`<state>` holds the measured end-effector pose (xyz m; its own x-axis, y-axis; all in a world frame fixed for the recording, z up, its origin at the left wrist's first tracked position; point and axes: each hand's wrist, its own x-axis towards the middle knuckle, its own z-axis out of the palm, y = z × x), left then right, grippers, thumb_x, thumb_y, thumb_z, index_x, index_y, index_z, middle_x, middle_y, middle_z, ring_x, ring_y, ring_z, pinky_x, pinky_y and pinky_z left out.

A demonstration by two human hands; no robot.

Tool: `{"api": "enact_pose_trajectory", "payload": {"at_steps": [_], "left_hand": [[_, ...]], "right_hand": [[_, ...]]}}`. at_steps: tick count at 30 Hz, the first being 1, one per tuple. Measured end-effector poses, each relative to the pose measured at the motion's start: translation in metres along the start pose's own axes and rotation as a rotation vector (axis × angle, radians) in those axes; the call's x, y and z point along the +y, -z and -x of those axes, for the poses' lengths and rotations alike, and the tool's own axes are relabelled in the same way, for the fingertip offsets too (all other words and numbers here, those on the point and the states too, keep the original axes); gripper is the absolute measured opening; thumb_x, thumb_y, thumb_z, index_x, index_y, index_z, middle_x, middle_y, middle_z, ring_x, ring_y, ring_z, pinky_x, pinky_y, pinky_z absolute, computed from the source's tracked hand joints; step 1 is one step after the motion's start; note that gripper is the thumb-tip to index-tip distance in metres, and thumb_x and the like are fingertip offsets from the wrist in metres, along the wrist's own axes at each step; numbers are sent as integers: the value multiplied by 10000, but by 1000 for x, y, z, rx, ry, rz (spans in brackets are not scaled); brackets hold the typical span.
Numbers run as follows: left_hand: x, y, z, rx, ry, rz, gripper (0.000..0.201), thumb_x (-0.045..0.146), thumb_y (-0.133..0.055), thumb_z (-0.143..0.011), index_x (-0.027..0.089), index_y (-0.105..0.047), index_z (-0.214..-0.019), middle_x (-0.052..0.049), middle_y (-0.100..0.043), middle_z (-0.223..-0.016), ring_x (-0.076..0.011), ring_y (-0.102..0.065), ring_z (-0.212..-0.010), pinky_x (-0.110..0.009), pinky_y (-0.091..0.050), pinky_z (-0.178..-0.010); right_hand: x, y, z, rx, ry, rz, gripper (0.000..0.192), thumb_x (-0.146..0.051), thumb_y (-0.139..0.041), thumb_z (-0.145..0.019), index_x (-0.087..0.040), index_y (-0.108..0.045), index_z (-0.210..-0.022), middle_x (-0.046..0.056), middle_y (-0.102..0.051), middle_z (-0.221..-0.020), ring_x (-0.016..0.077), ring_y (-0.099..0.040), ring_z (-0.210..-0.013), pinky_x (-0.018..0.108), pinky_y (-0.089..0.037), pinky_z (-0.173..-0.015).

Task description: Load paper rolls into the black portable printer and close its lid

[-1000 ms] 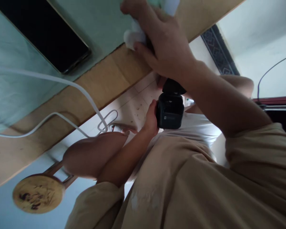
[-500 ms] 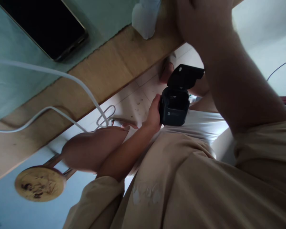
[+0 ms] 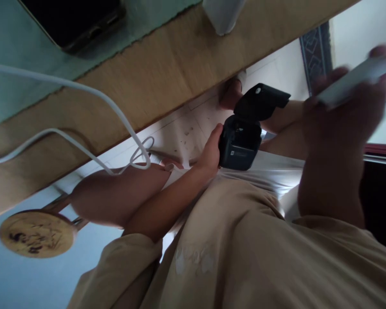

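My left hand [image 3: 210, 150] is closed around the side of a small dark label printer [image 3: 239, 148] above my lap. The printer's hinged lid [image 3: 262, 102] stands open and its hollow inside faces up. My right hand [image 3: 344, 111], smeared by motion, is off to the right, apart from the printer. Its fingers are closed around a long white block-like object [image 3: 355, 83], too blurred to name exactly.
A wooden table [image 3: 176, 64] with a greenish cover runs along the upper left. On it lie a black phone [image 3: 80, 21], a white cable [image 3: 106, 101] hanging over the edge, and a white object [image 3: 223, 15]. A round wooden stool [image 3: 37, 234] stands lower left.
My right hand has come back from the table to the right, and the white object now shows in it. The printer stays in my left hand with its lid open. The view has shifted slightly.
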<state>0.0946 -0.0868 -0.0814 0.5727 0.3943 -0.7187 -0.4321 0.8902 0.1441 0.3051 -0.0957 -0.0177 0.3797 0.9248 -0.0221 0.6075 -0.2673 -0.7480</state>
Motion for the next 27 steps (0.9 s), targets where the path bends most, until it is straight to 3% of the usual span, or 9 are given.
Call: {"api": "enact_pose_trajectory", "payload": {"at_steps": [2,4,6,9,14,19,22,24,27], "left_hand": [[0,1,-1,8,-24,5,412,486,-480,-1042,205,-696,-832,-21,-691,-733,-228,-764,-925,-398,-613,-943],[-1,1,-2,18,-59,-12,371,432,-490,-1041,203,-679,-819,-12,-665,-709,-215,-749,-900,-384,-601,-935],[-2,2,-4,14,-99,-40,324,380,-512,-1031,198,-673,-817,-6,-660,-720,-198,-727,-867,-364,-585,-922],[-6,4,-8,13,-157,-77,260,338,-561,-1010,205,-668,-814,8,-662,-768,-169,-692,-886,-306,-543,-939],[-10,10,-11,-27,-238,-139,195,317,-576,-992,221,-693,-869,0,-704,-850,-178,-671,-994,-272,-501,-961],[-8,10,-7,-23,-245,-163,151,299,-562,-975,210,-676,-928,-5,-696,-847,-183,-661,-953,-282,-495,-905],[-6,10,-5,-29,-258,-187,127,321,-599,-949,214,-659,-916,0,-685,-859,-172,-650,-918,-283,-498,-879],[-5,11,-5,-47,-255,-216,158,362,-696,-894,218,-657,-947,5,-688,-886,-170,-650,-906,-294,-506,-869],[-5,14,-4,-87,-270,-296,465,360,-881,-716,233,-629,-1086,18,-685,-962,-177,-655,-957,-318,-522,-926]], "right_hand": [[11,-12,28,88,5,-67,483,-322,-449,-936,-389,-423,-1414,84,-667,-1214,209,-734,-975,321,-542,-678],[12,-21,49,59,30,-121,489,-276,-554,-893,-339,-507,-1375,70,-712,-1070,218,-747,-949,385,-617,-825],[6,-26,59,-23,127,-29,496,-270,-608,-884,-304,-542,-1374,89,-741,-1104,233,-759,-1008,413,-630,-931],[0,-29,58,-157,270,291,511,-288,-589,-899,-265,-530,-1406,117,-743,-1271,253,-756,-1125,433,-631,-988],[3,-37,50,-225,231,485,457,-273,-599,-867,-189,-642,-1314,126,-762,-1231,285,-756,-1079,457,-611,-972],[1,-41,53,-270,254,490,390,-223,-551,-896,-225,-735,-1239,102,-753,-1221,226,-725,-1079,366,-583,-955],[0,-40,58,-247,265,489,294,-190,-547,-908,-248,-756,-1107,70,-781,-1062,228,-738,-1034,401,-563,-988],[2,-40,62,-200,358,434,193,-190,-592,-910,-257,-746,-1003,44,-788,-997,228,-750,-1010,414,-560,-971],[7,-39,67,-170,561,270,84,-285,-704,-912,-255,-729,-987,23,-797,-980,221,-765,-995,396,-569,-910]]}}
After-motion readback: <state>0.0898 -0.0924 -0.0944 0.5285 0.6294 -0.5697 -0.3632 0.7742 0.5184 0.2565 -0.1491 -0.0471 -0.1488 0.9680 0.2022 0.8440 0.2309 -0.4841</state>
